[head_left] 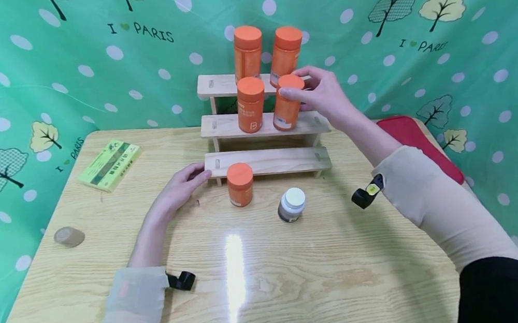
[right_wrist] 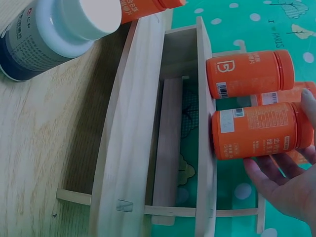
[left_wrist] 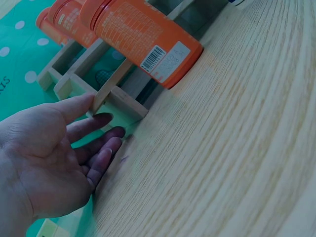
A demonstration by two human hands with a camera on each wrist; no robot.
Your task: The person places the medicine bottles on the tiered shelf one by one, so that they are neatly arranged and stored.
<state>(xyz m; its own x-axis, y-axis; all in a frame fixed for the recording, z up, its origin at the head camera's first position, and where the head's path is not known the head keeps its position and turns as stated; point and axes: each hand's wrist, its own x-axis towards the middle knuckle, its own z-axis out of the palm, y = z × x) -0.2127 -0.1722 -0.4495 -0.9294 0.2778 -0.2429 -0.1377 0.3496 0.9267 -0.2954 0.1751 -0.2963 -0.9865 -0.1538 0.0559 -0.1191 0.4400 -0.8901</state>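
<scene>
On our pale wood-grain desk (head_left: 326, 274), our left hand (head_left: 181, 187) pinches a tiered wooden rack (head_left: 282, 159); farther right, our right hand (head_left: 324, 93) grips an upright cylindrical orange bottle (head_left: 286, 110).

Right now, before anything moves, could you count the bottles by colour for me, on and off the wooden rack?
Orange bottles: 5, including the one in the right hand
White bottle: 1, standing on the table
Total: 6 bottles
</scene>
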